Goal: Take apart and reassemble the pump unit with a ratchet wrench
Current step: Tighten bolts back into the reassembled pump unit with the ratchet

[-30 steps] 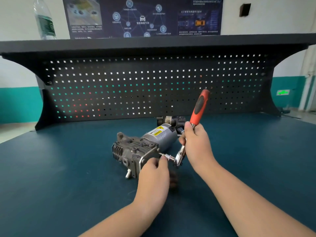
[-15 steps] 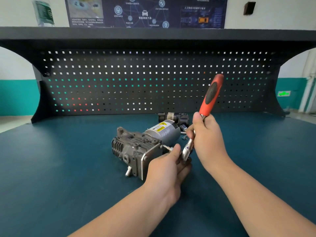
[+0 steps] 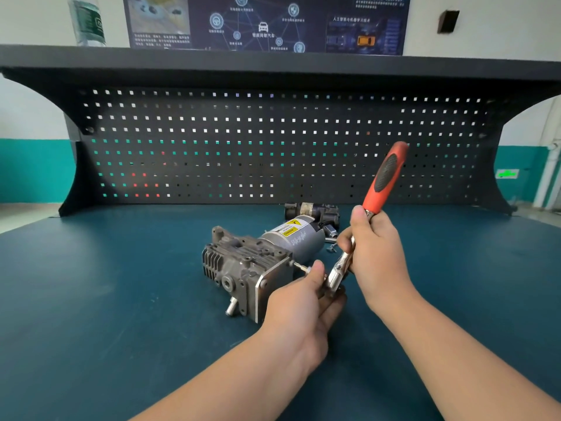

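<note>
1. The pump unit (image 3: 258,265) lies on its side mid-worktop (image 3: 121,299).
2. Your right hand (image 3: 376,253), at the pump's 3 o'clock, grips the ratchet wrench (image 3: 383,180) shank below its orange handle.
3. Your left hand (image 3: 300,305) pinches the wrench head and bit.
4. The pump looks like heavy, rigid metal; steady it by the finned body.

My left hand (image 3: 303,302) covers the wrench (image 3: 376,205) head and the socket, so I can't tell how it sits on the bolt (image 3: 300,266). My right hand (image 3: 375,253) hides part of the shank. The small loose pieces (image 3: 331,246) behind the pump (image 3: 261,262) are too small to name, perhaps bolts. The bottle (image 3: 86,19) and poster (image 3: 267,22) are cut off at the top edge, and the poster's text is unreadable.
</note>
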`<state>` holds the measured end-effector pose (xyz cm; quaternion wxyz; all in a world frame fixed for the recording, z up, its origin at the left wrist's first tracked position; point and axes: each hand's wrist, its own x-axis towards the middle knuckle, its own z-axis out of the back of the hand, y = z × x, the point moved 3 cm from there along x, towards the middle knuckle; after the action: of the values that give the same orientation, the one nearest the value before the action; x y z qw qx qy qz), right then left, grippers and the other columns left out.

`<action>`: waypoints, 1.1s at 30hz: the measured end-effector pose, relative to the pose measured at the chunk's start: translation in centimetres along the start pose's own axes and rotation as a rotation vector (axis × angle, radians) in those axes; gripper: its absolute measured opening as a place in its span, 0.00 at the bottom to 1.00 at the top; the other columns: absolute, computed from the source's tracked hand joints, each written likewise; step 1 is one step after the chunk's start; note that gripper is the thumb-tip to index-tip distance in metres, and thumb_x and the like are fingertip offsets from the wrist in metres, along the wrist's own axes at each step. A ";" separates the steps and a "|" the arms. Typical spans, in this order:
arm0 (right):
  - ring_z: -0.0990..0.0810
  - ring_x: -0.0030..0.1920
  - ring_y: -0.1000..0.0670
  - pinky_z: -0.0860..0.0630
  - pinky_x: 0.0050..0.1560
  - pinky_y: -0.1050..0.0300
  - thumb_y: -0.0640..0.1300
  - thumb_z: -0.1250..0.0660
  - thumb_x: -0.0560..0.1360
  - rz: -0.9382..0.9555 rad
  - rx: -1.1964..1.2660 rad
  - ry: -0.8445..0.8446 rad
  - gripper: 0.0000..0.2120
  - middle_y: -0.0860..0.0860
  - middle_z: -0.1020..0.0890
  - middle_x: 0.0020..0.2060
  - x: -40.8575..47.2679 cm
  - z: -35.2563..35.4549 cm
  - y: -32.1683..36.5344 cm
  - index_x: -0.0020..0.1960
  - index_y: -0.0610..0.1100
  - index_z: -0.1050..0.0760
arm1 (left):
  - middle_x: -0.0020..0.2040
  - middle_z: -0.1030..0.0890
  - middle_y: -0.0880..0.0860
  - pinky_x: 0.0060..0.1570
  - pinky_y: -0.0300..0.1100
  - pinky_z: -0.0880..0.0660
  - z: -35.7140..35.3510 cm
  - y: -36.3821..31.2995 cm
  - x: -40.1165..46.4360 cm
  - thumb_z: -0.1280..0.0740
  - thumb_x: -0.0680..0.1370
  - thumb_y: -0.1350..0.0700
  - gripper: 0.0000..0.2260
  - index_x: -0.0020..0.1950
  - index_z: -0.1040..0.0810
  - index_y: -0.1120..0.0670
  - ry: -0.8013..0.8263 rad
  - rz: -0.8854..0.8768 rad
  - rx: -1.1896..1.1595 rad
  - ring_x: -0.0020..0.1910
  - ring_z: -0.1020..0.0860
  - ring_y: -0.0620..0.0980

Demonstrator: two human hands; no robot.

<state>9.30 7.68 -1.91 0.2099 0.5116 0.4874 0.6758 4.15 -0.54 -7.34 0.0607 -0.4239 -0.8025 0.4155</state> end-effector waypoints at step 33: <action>0.32 0.26 0.56 0.33 0.29 0.63 0.48 0.40 0.79 0.338 -0.015 0.104 0.10 0.55 0.28 0.24 -1.3 -1.2 2.2 0.40 0.49 0.31 | 0.35 0.19 0.57 0.35 0.41 0.19 -0.6 -0.5 -0.5 0.34 0.77 0.63 0.04 0.44 0.21 0.63 0.024 0.029 -0.130 0.31 0.20 0.50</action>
<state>9.16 5.14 -0.65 0.0715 0.5493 0.3995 0.7305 4.46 -0.69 -6.42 0.0366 -0.4438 -0.8207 0.3579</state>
